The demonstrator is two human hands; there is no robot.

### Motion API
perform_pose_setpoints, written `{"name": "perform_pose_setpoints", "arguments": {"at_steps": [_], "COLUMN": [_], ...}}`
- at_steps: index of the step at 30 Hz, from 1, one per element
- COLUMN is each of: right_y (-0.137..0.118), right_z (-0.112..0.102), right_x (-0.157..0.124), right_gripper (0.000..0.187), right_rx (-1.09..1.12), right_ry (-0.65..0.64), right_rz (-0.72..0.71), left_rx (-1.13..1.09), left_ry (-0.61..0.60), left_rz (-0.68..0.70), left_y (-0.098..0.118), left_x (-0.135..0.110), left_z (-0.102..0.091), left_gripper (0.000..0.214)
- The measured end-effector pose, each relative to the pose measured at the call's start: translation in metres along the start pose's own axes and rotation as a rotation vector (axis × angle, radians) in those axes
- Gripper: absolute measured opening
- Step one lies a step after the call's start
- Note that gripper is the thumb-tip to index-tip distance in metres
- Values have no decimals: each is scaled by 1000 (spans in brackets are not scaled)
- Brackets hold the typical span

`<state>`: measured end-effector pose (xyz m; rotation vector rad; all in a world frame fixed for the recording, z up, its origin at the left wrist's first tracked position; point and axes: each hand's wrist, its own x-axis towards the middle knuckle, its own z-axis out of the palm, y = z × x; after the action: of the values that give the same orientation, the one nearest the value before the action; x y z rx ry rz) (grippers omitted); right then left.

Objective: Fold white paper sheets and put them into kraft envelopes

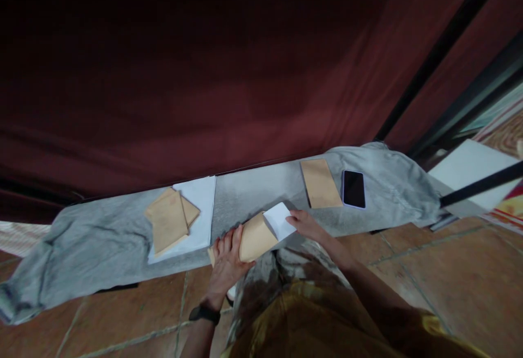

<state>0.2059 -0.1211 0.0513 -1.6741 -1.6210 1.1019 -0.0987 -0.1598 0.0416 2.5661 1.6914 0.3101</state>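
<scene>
A brown paper envelope (256, 237) lies slantwise near the front edge of the grey cloth. My left hand (229, 260) rests on its left end, fingers stretched out over the paper, and wears a dark wristband. From the envelope's right end sticks out a white sheet of paper (279, 220), its other end hidden by the envelope. My right hand (303, 224) pinches that sheet at its right edge.
Several brown envelopes (169, 222) overlap on white paper (207, 205) at left. Another envelope (321, 182) and a dark-screened phone (353, 189) lie at right. Grey cloth (98, 238) covers the narrow surface. Behind hangs a dark red curtain (229, 107); tiled floor (155, 298) shows in front.
</scene>
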Motion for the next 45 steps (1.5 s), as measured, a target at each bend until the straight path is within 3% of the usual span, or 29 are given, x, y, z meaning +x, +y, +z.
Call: {"name": "perform_pose_setpoints", "arguments": {"at_steps": [8, 14, 20, 27, 32, 35, 37, 40, 45], "right_y": [-9, -2, 3, 14, 17, 20, 21, 23, 23], "right_z": [17, 14, 25, 35, 37, 36, 35, 34, 38], "right_x": [-5, -2, -1, -3, -10, -12, -12, -9, -4], "right_gripper": [26, 31, 21, 12, 14, 29, 25, 4, 7], "right_rx": [86, 130, 173, 219, 237, 280, 311, 341, 428], "right_ry": [23, 77, 52, 36, 195, 313, 285, 192, 179], "right_rz": [-15, 37, 28, -5, -25, -20, 11, 73, 128], "left_rx": [-61, -111, -111, -60, -45, -33, -27, -26, -44], "left_ry": [-18, -64, -48, 4, 38, 42, 45, 52, 56], "left_rz": [45, 22, 70, 118, 153, 172, 192, 226, 236], "left_y": [17, 30, 42, 38, 36, 37, 39, 40, 37], "left_x": [20, 24, 28, 31, 34, 35, 36, 39, 42], "left_z": [8, 8, 11, 16, 13, 10, 8, 6, 8], "left_gripper": [117, 126, 123, 117, 112, 111, 108, 104, 102]}}
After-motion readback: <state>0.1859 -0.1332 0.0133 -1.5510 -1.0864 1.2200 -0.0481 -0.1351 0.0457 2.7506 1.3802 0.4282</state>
